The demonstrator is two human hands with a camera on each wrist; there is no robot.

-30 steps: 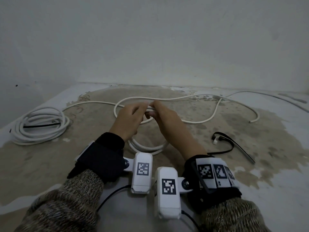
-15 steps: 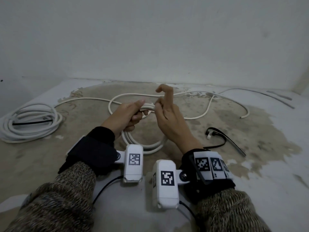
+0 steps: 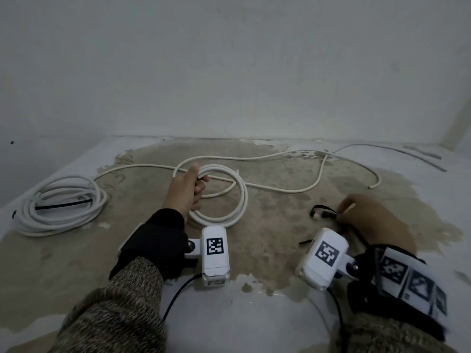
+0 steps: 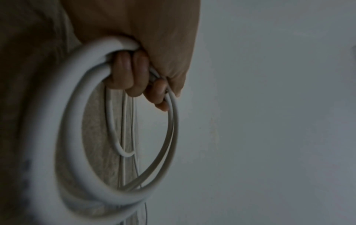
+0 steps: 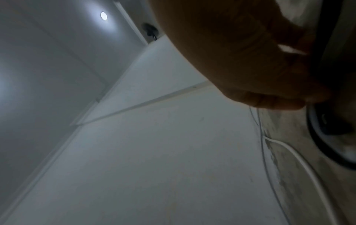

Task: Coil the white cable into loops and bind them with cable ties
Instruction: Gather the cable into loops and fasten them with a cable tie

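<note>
**Loops held, a tie being fetched**

The floor (image 3: 267,250) is stained and carries everything here. Well to the left of the left hand's grip lies a bundled coil (image 3: 61,207) with a black tie across it, seemingly finished. From the grip, the loose run of the white cable (image 3: 293,191) trails away to the right and toward the wall.

The left hand (image 3: 184,192) is closed around the fresh loops (image 3: 229,212); the left wrist view shows its fingers (image 4: 125,76) curled through the ring, holding several turns together. The ring hangs below the grip and rests on the floor.

The right hand (image 3: 369,220) is well to the right, down on the black cable ties (image 3: 323,212). Its fingers appear to pinch at one, but whether the grip has closed on it I cannot tell.

The step in hand looks like fetching a tie. Next, the tie must be brought to the loops beside the left grip, wrapped round all the turns and cinched.
</note>
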